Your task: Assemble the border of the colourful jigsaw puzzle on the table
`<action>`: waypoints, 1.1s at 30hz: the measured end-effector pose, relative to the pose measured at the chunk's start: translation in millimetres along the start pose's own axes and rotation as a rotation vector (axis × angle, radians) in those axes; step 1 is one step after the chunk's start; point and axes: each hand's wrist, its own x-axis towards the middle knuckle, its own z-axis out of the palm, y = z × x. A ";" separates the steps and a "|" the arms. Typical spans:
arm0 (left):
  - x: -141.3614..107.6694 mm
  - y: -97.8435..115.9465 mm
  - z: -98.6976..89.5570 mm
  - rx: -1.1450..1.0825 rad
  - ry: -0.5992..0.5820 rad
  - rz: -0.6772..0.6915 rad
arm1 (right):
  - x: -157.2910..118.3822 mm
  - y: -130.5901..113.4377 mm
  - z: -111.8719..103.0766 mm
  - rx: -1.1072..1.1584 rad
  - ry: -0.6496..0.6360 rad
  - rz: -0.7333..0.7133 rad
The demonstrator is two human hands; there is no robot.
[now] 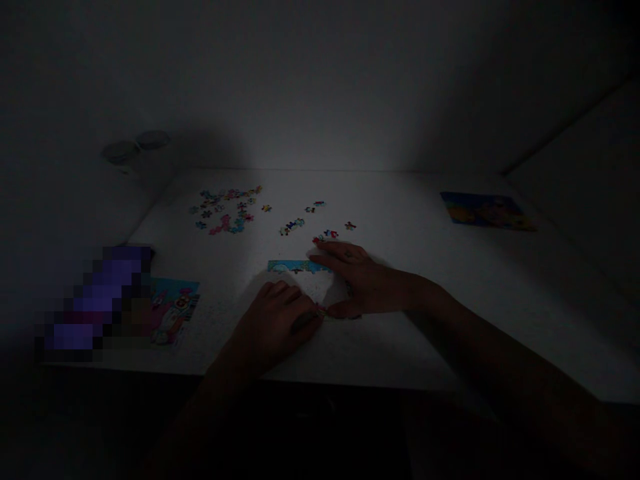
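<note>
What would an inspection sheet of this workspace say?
Surface: pale table, dimly lit.
Things worked on: blue puzzle strip, partly behind the right hand; loose pieces scattered beyond.
Clutter: picture card at left, beside a pixelated item I can't identify; second card far right.
Hands: left hand curled, its grip unclear; right hand spread, thumb apart from fingers.
Cables: nothing seen.
Surroundings: pale wall behind, shadowed.

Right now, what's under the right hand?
A blue puzzle strip runs partly beneath the right hand; more puzzle pieces show along its near edge. Anything fully under it is covered.
</note>
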 end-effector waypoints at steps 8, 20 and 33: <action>-1.8 8.3 -0.8 0.180 0.050 0.081 | 0.6 0.6 2.4 0.019 0.027 0.016; -7.6 13.9 1.2 0.295 0.150 0.111 | 8.5 12.7 13.1 0.158 0.132 -0.026; -7.8 15.3 2.8 0.248 0.137 0.064 | -46.5 -0.2 30.6 0.209 0.783 0.111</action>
